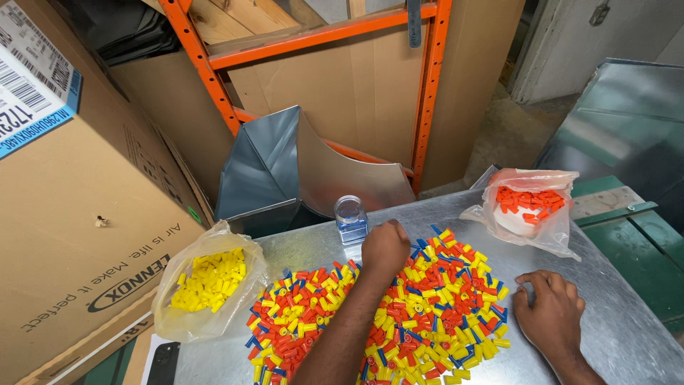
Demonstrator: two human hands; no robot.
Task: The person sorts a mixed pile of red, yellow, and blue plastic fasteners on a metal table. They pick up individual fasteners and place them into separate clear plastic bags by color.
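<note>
My left hand [385,248] is reached across the heap of mixed connector caps [377,314], red, yellow, orange and blue, spread on the metal counter [613,314]. The hand is closed into a loose fist at the far edge of the heap, just short of the small clear jar [350,218] that contains blue pieces; whether a cap is pinched inside it I cannot tell. My right hand [550,306] rests flat and open on bare counter, just right of the heap, holding nothing. A bag of yellow caps [209,284] stands at the left, a bag of orange caps [529,207] at the far right. Judgement: sorting by colour is in hand, with most of the heap unsorted. The next move calls for carrying any blue pieces over the jar mouth without scattering neighbours.
</note>
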